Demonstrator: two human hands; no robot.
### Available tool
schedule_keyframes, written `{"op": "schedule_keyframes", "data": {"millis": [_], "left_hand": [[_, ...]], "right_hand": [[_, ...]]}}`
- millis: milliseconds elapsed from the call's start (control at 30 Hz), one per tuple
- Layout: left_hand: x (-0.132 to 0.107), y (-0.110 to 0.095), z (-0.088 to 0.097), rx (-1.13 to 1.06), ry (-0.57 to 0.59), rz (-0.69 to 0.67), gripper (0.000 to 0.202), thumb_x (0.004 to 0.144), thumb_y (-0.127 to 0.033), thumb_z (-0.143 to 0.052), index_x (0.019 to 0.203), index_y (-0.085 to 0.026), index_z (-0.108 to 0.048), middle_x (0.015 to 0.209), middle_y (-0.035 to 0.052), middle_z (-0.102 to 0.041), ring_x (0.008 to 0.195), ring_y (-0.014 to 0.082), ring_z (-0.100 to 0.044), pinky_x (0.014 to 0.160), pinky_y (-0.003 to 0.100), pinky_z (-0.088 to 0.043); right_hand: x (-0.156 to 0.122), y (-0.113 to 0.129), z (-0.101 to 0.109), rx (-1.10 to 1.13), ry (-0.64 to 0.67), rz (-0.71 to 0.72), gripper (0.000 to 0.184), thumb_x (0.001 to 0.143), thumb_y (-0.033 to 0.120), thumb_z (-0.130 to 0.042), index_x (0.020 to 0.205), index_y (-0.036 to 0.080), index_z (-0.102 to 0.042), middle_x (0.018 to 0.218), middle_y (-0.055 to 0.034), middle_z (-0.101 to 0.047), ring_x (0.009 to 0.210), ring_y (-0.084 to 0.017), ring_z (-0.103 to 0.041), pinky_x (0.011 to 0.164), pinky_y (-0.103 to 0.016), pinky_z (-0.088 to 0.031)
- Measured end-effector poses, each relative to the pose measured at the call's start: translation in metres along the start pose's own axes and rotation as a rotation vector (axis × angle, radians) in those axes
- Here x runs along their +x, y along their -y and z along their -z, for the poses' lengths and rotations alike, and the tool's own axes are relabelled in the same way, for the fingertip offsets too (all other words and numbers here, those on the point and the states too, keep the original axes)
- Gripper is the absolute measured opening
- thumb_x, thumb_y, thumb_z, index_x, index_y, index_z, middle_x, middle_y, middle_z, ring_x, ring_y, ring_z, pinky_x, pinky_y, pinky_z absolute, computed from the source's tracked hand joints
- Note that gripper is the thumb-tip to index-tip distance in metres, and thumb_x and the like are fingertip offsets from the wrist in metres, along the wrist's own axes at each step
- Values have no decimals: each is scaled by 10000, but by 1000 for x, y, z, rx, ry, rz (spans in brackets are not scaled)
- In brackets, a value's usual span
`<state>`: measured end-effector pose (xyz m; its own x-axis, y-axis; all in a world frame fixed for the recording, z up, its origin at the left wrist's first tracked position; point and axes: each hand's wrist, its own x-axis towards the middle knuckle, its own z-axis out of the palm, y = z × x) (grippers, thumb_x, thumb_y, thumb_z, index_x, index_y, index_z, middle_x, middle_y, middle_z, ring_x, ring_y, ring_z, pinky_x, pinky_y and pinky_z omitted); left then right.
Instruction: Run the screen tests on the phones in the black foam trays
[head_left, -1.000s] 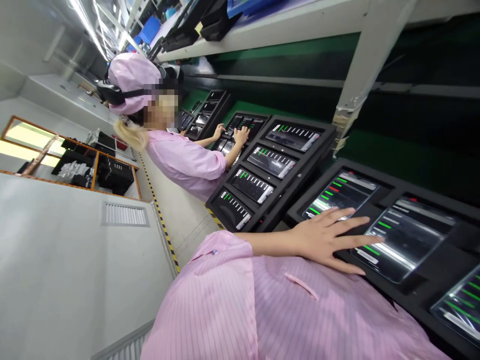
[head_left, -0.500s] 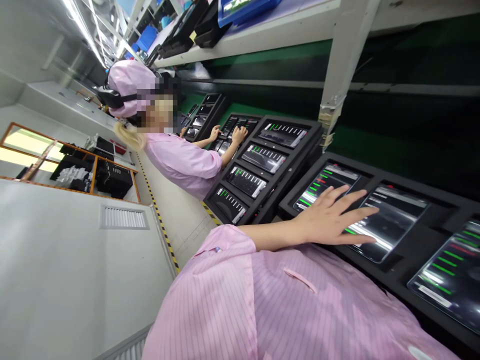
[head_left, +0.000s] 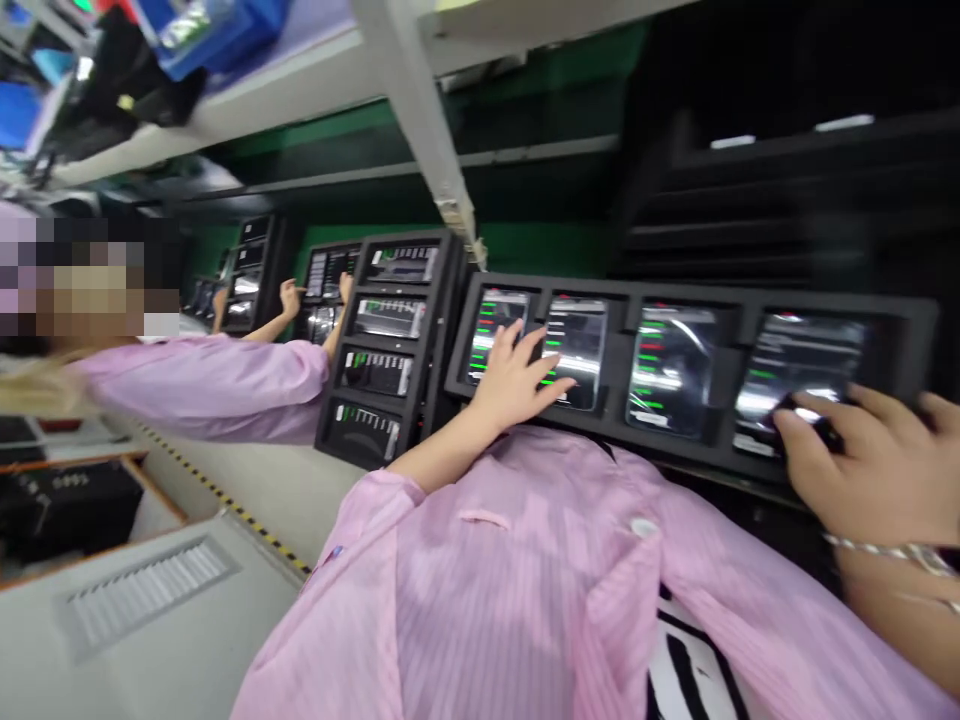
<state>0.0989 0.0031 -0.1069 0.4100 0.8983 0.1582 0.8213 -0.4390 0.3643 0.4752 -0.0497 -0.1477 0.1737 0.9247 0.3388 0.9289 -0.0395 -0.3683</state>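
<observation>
A long black tray (head_left: 615,325) in front of me holds several smartphones in a row, their screens lit with green and some red lines. My left hand (head_left: 514,380) is open, fingers spread over the leftmost phone (head_left: 487,345) and the second phone (head_left: 585,350). I cannot tell whether its fingertips touch the glass. The third phone (head_left: 671,370) lies uncovered. At the tray's right end, my right hand (head_left: 877,465) has its fingers apart, thumb and fingertips over the lower right of the end phone (head_left: 795,370). It holds nothing that I can see.
To the left, another black tray (head_left: 382,345) of lit phones stands crosswise. Beyond it, a co-worker in a pink sleeve (head_left: 217,385) has both hands at a further tray (head_left: 330,270). A white post (head_left: 420,100) and shelf edge (head_left: 300,75) are above; a blue bin (head_left: 217,35) sits there.
The view has swung right, bringing the tray's right end and my right hand into sight. My left hand stays spread over the two left phones.
</observation>
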Motion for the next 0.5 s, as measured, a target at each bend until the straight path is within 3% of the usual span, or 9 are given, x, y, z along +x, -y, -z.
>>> {"op": "schedule_keyframes", "data": {"millis": [67,133,167,267,367,500], "left_hand": [[-4,6,2,-66,-5,-101,358,1026,-448,-615,786,-237,-775,1084,80,-774,1317,307,-628,1270,637,-384],[-12,9,4,-123,-24,-173,426,1039,-386,-573,655,-239,-686,824,33,-729,1083,235,-691,1211,571,-456],[-16,10,6,-137,-41,-181,433,1040,-375,-560,642,-239,-663,785,24,-714,1024,221,-692,1188,555,-473],[-22,9,7,-132,-65,-125,409,1041,-373,-550,670,-238,-658,920,39,-764,1086,234,-678,1200,556,-456],[-22,8,4,-109,-38,-59,306,1035,-373,-561,817,-242,-732,1136,77,-773,1227,263,-635,1201,547,-470],[-21,9,1,-90,-30,-59,259,1035,-368,-568,1008,-232,-787,1258,111,-738,1338,291,-584,1207,558,-475]], "right_hand": [[-10,-14,7,175,-68,-56,518,883,628,-495,504,275,-497,849,-118,-737,1077,-374,-741,1064,-625,-524],[-16,-18,10,293,-139,-72,565,904,664,-489,494,276,-474,930,-102,-766,1127,-368,-734,1029,-604,-563],[-18,-18,11,314,-158,-64,568,915,668,-509,505,276,-480,959,-100,-772,1134,-365,-734,1013,-594,-577],[-22,-16,11,284,-139,-34,532,900,674,-563,555,272,-508,1024,-119,-771,1151,-375,-722,1043,-599,-563],[-24,-17,7,232,-91,-30,465,885,668,-564,646,269,-577,1108,-133,-754,1208,-375,-689,1089,-600,-532],[-25,-19,3,241,-115,28,396,915,601,-596,747,251,-671,1136,-133,-740,1236,-355,-667,1109,-568,-516]]}}
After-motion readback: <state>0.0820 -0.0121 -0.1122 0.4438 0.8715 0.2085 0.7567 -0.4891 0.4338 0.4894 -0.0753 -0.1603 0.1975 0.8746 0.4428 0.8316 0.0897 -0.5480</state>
